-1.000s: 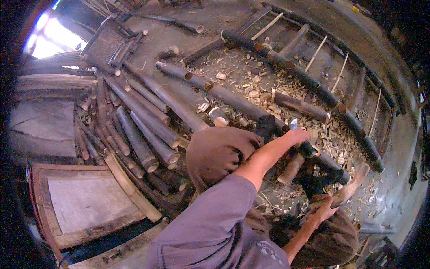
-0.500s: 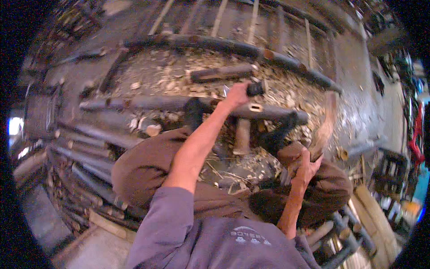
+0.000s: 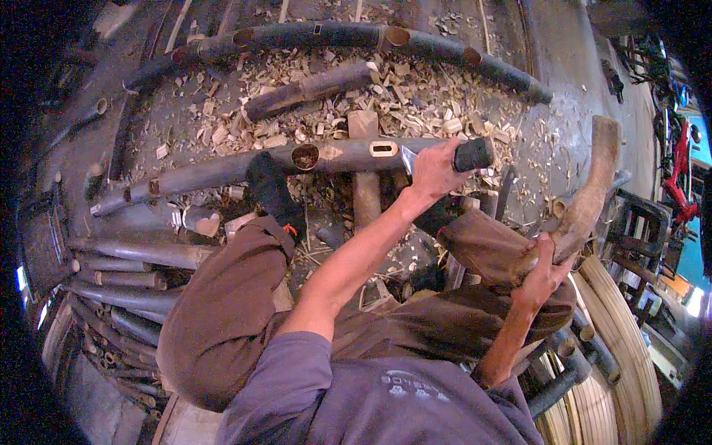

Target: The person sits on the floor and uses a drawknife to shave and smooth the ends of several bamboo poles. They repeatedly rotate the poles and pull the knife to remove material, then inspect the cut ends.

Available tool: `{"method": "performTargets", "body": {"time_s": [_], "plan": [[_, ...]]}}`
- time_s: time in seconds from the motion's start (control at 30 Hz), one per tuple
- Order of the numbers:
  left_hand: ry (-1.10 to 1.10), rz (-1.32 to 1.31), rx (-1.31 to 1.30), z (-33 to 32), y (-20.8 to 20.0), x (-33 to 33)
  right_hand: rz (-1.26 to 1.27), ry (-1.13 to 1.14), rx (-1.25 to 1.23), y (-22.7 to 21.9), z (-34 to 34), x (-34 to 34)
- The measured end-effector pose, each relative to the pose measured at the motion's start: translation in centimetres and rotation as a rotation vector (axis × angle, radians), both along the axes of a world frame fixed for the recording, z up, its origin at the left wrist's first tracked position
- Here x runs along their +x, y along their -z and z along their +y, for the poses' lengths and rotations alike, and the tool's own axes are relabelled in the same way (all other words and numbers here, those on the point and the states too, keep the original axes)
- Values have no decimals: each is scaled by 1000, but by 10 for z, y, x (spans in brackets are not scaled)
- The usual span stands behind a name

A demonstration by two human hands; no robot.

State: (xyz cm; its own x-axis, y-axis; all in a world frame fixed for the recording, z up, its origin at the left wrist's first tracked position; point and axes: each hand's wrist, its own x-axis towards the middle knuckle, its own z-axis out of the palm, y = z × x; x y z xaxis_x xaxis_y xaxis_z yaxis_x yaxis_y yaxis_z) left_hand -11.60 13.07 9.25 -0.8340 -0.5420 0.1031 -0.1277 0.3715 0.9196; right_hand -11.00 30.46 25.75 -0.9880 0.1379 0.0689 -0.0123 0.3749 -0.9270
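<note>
My left hand (image 3: 436, 169) is closed around the black handle (image 3: 473, 154) of a chisel. Its bright steel blade (image 3: 407, 159) points down at a dark bamboo pole (image 3: 222, 169), just right of a pale-edged rectangular slot (image 3: 383, 149). Whether the tip touches the pole I cannot tell. To the left along the same pole is a wider dark opening (image 3: 305, 156). In my right hand (image 3: 544, 276), beside my right knee, I grip a curved wooden club (image 3: 582, 204) whose thick end rises up and away from me. The pole lies across a squared wooden block (image 3: 367, 200).
Farther off lies a long curved bamboo pole (image 3: 326, 33), with a shorter piece (image 3: 311, 90) in front of it. Wood chips (image 3: 415, 96) cover the floor. Bamboo lengths (image 3: 126, 297) are stacked at left; split strips (image 3: 623, 334) and a dark crate (image 3: 641, 222) stand right.
My left hand and the chisel have shifted right along the pole, past the slot. The club in my right hand has swung a little right, and the whole view has turned.
</note>
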Motion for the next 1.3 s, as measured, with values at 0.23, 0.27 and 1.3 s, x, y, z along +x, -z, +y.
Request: {"method": "performTargets", "body": {"time_s": [0.23,0.27,1.3], "plan": [[-21,110,13,-5,16,-4,-116,20,3,7,-7,0],[-17,110,27,-4,17,-4,-157,15,18,5,-6,1],[55,-49,72,-18,15,-2,102,-53,462,89,-21,11]]}}
